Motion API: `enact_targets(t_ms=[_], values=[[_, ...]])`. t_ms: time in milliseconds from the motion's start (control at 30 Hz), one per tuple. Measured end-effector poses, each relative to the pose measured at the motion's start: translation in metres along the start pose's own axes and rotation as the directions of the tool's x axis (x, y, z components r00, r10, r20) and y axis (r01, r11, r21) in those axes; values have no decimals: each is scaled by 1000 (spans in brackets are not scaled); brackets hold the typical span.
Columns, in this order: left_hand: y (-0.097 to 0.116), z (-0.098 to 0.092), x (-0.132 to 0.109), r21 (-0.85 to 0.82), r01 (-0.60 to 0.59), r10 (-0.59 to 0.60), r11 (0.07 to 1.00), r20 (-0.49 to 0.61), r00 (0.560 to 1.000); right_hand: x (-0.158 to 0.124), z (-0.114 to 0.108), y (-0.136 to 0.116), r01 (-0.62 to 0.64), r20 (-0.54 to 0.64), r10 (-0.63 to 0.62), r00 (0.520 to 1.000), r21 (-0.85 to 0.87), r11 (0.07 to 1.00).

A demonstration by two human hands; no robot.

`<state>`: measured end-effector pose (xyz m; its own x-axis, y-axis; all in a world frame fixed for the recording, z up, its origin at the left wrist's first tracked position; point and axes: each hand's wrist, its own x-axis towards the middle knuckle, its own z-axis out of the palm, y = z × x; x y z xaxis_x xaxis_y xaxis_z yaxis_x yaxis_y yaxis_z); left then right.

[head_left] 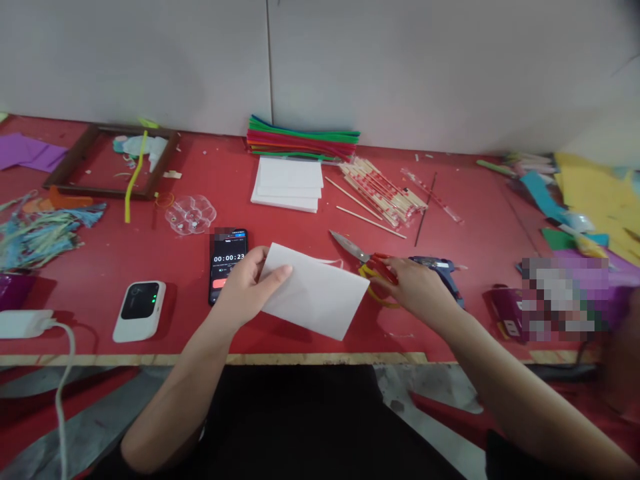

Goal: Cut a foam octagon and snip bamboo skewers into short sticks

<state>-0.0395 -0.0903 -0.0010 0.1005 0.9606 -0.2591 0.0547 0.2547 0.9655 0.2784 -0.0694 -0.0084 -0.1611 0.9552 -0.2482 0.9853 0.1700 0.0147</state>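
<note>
My left hand [250, 287] is closed on a white sheet of paper [315, 293], thumb on top and fingers underneath. The sheet is tilted above the red table, and a thin curled strip shows behind its far edge. With its fingers around the red and yellow handles, my right hand [417, 287] grips a pair of scissors [353, 247]. Their blades are together and point away to the left. Just past that hand lies a dark blue glue gun [443, 270], partly hidden by it. A phone [229, 260] showing a timer is partly covered by my left hand.
Behind the hands lie white cards [287, 180], pipe cleaners [303, 140] and wooden sticks [383, 190]. To the left are a white device [140, 310], a clear plastic palette [191, 215] and a brown frame [65, 167]. Coloured sheets [595, 200] lie at the right.
</note>
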Motion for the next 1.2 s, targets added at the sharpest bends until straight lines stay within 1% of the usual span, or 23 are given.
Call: enact_targets(t_ms=[67,100,167,200,233,267,300,333,367,433,500,567,633,800,900,933,967,1000,1067,1100,1133,1167,1200], values=[[0,-1,0,65,15,-19,998,60,998,1,-4,-5,83,10,-83,996,32,996],[0,-2,1,88,24,-31,996,83,996,1,-7,-9,108,-8,-108,994,72,992],[-1,-1,3,125,25,-40,992,117,992,-1,-14,-21,142,-103,-120,987,242,960],[-2,0,3,146,19,-38,989,133,990,-2,-17,-28,171,-169,-114,979,377,910],[-3,1,4,166,12,-38,986,152,988,-3,-19,-36,229,-209,-138,968,520,823],[-3,2,4,182,6,-38,983,172,984,-5,-20,-45,280,-217,-182,959,649,707],[-3,3,5,191,3,-40,982,193,980,-6,-20,-52,296,-191,-235,953,753,587],[-3,4,4,192,1,-42,981,211,977,-6,-19,-59,272,-147,-278,949,831,486],[-2,4,4,187,0,-42,982,223,974,-6,-17,-64,219,-94,-304,948,885,410],[-1,3,3,184,-6,-39,983,236,971,-4,-14,-70,108,0,-313,950,939,328],[0,1,2,209,-17,-37,978,251,967,-1,-12,-72,61,39,-329,943,956,287],[1,-1,3,232,-29,-37,972,276,961,3,-14,-70,69,43,-382,923,959,273],[1,-2,4,221,-29,-39,975,301,953,6,-17,-69,111,16,-418,909,954,279],[2,-1,8,132,13,-60,991,356,933,9,-28,-68,312,-120,-494,861,892,327],[3,-1,8,87,47,-78,995,392,917,12,-30,-67,404,-180,-553,814,858,316],[3,-1,8,76,60,-85,995,397,914,14,-30,-66,419,-188,-559,807,850,319],[3,-1,8,67,72,-93,995,397,913,17,-28,-64,423,-197,-539,819,843,334],[2,-1,8,63,82,-100,995,390,915,20,-26,-61,408,-208,-481,852,839,360],[-1,-1,10,89,75,-102,993,347,932,27,-20,-54,322,-234,-250,939,852,413],[-3,0,11,129,52,-89,990,305,948,31,-18,-51,270,-244,-115,963,868,416],[-6,1,13,183,19,-64,983,248,967,35,-16,-48,232,-250,-10,968,884,407],[-10,3,15,247,-17,-28,969,179,983,37,-14,-47,218,-259,52,964,892,397],[-13,5,19,313,-50,16,948,112,994,40,-14,-46,230,-279,71,958,888,399]])
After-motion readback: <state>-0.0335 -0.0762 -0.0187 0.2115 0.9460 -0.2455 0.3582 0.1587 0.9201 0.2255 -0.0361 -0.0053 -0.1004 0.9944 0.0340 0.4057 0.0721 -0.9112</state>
